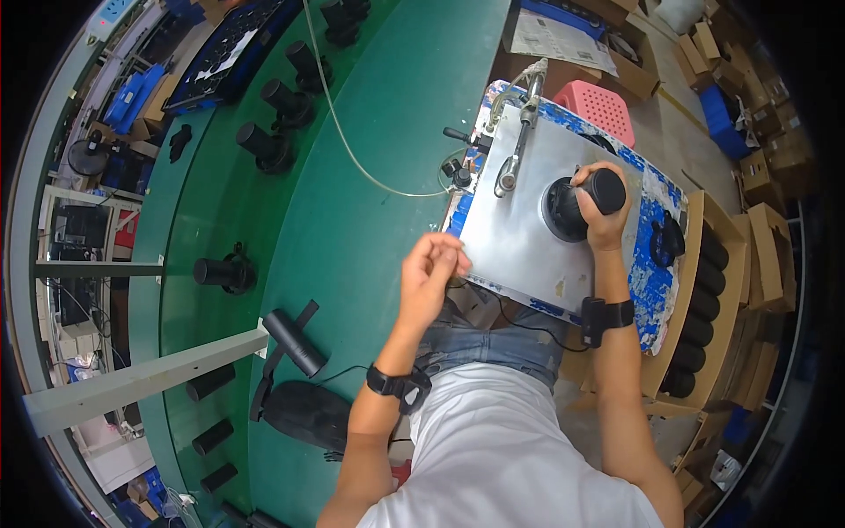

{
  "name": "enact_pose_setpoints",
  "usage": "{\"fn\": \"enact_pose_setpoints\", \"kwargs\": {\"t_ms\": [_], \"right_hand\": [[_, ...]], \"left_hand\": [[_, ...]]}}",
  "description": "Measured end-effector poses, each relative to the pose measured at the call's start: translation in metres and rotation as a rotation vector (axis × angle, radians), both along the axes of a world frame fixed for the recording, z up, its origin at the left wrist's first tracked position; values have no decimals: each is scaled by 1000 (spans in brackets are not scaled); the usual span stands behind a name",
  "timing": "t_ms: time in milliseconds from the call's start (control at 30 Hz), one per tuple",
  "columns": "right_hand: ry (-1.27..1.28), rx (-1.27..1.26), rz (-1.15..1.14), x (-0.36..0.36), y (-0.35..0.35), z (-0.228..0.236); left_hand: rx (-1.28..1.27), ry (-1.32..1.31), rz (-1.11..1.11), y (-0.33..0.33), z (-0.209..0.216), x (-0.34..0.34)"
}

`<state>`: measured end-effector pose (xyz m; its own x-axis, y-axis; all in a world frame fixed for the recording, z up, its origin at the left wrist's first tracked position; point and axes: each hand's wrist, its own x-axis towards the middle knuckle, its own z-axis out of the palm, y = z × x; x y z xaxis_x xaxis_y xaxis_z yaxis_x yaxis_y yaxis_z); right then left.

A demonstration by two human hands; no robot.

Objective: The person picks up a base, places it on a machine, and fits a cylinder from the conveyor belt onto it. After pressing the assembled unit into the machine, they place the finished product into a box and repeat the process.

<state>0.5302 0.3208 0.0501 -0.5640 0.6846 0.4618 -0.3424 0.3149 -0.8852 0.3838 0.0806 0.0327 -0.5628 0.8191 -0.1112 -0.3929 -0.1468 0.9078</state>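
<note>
My right hand (600, 216) grips a black cylindrical part (581, 202) with a round flared base, held on a bare metal plate (519, 224) with blue-flecked edges. My left hand (429, 275) hovers at the plate's near left corner, fingertips pinched together; whether something small is between them I cannot tell. A metal pneumatic tool (519, 132) with a hose lies along the plate's far side.
A green conveyor belt (370, 220) runs to my left, carrying several black cylinders (224, 273) on stands. A black tube (295, 343) lies at the belt's near edge. A wooden rack of black cylinders (700, 308) stands on my right, beyond it cardboard boxes and a pink crate (598, 107).
</note>
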Motion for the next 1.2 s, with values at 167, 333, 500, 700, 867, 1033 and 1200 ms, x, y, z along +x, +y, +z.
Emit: {"fn": "enact_pose_setpoints", "kwargs": {"t_ms": [167,333,500,700,867,1033,1200], "right_hand": [[-49,148,-431,-10,-15,-2],[-60,122,-257,-1,-3,0],[-58,77,-85,3,1,0],[-44,63,-124,1,0,1],[-57,58,-142,4,0,4],[-64,62,-143,4,-3,5],[303,264,-143,26,52,69]], "left_hand": [[33,364,118,60,8,-49],[-188,854,120,133,-8,-98],[-576,1318,-26,165,-36,-119],[-652,1268,-10,166,-63,-131],[-647,1199,-39,165,-54,-133],[-690,1319,-167,161,-47,-135],[-501,1309,75,130,-46,-158]]}}
